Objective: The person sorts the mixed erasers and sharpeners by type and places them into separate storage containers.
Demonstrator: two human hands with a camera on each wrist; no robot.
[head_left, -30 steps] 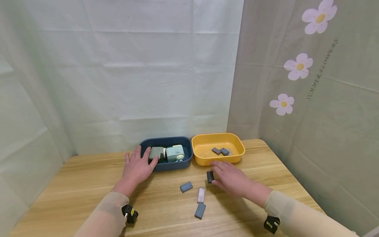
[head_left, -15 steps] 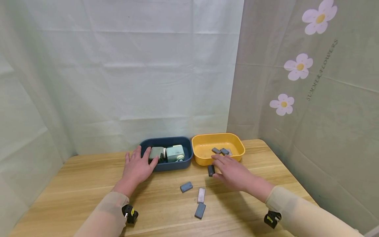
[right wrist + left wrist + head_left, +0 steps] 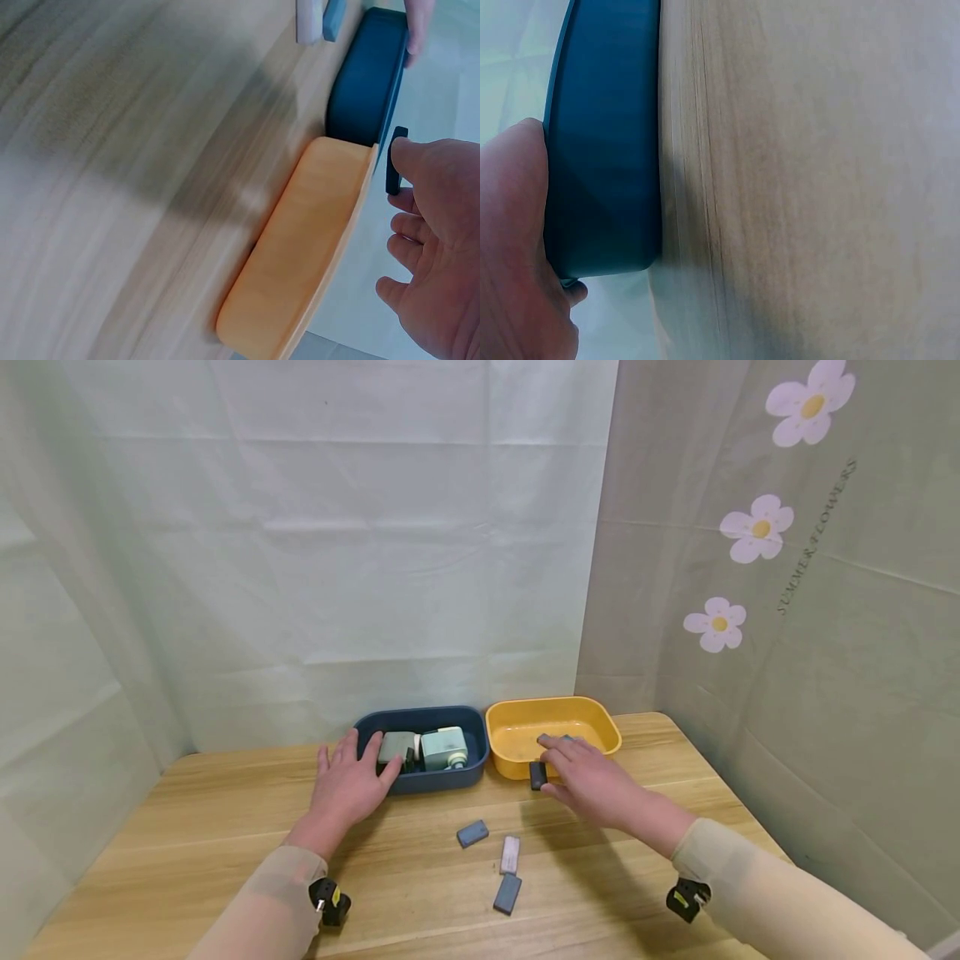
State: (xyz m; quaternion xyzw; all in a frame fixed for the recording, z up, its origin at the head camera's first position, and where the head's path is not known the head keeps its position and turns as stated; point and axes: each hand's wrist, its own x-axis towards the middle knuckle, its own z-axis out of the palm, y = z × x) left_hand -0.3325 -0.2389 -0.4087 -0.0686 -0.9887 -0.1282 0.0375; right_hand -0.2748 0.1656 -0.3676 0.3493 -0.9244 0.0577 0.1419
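Note:
My right hand [image 3: 596, 783] pinches a small black rectangular block [image 3: 537, 775] between thumb and fingertips, above the front rim of the yellow bin [image 3: 508, 767]. In the right wrist view, the block [image 3: 395, 166] stands on edge in the pinch, higher than the bin, with the other fingers loosely bent. My left hand [image 3: 347, 787] rests with spread fingers over the left end of the navy bin [image 3: 442, 783]; its thumb lies over the front rim. A grey-green bottle [image 3: 395, 747] and a pale green bottle [image 3: 444, 747] lie inside that bin. My right hand mostly hides the blocks in the yellow bin.
On the wooden table [image 3: 412, 902] lie a blue-grey block [image 3: 472, 833], a whitish block [image 3: 509, 855] and a dark grey block [image 3: 507, 893]. The two bins stand side by side at the back edge, before a pale curtain [image 3: 360, 568].
My right hand has carried the black block up and away from me, from over the table to the yellow bin's front rim, covering the blocks inside. The left hand stays where it was.

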